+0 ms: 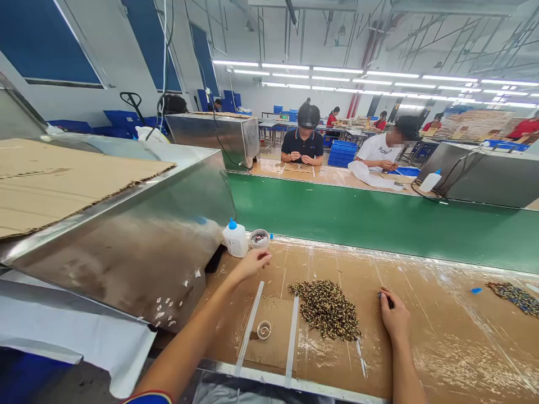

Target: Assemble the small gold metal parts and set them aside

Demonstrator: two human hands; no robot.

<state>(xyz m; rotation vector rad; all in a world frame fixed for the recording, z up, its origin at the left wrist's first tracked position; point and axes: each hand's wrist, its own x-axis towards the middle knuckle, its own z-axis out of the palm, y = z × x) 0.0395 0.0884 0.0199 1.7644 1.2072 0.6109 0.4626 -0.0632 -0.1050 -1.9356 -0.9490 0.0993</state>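
Note:
My left hand (252, 264) reaches across the cardboard-topped bench (446, 331), fingers extended and apart, just in front of a small round tub (260, 239). A white glue bottle with a blue cap (235, 239) stands beside that tub. My right hand (394, 318) rests on the bench, pinching a small dark piece (386, 299). Between my hands lies a heap of small speckled brown-and-gold beads (325, 310). Nearer me, a small round dish (264, 330) sits between two white strips (249, 328) (292, 342). A heap of bluish beads (516, 298) lies at the right.
A stainless steel housing (126, 241) topped by a cardboard sheet (71, 179) bounds the bench on the left. A green conveyor belt (357, 219) runs behind it. Co-workers (303, 137) (381, 151) sit working beyond the belt, with blue crates (342, 152) nearby.

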